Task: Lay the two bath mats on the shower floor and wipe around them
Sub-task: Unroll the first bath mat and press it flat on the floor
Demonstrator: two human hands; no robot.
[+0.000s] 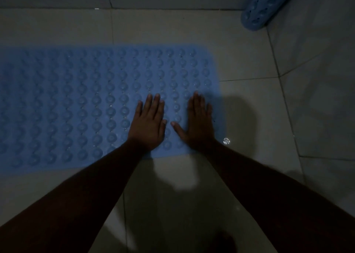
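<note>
- Blue bath mat (pixel 86 106) flat on the tiled shower floor (pixel 249 108), long axis left-right, right end near centre.
- Left hand (pixel 148 124) and right hand (pixel 197 122): grip spread flat, palms down on mat's right end, holding nothing.
- Second mat (pixel 267 6) rolled, far right, well apart.

Blue bubble-patterned mat (pixel 76 102), grey tiles (pixel 240 56)

Blue bath mat (pixel 76 102) flat on floor tiles, second mat (pixel 267 4) rolled in corner
</note>
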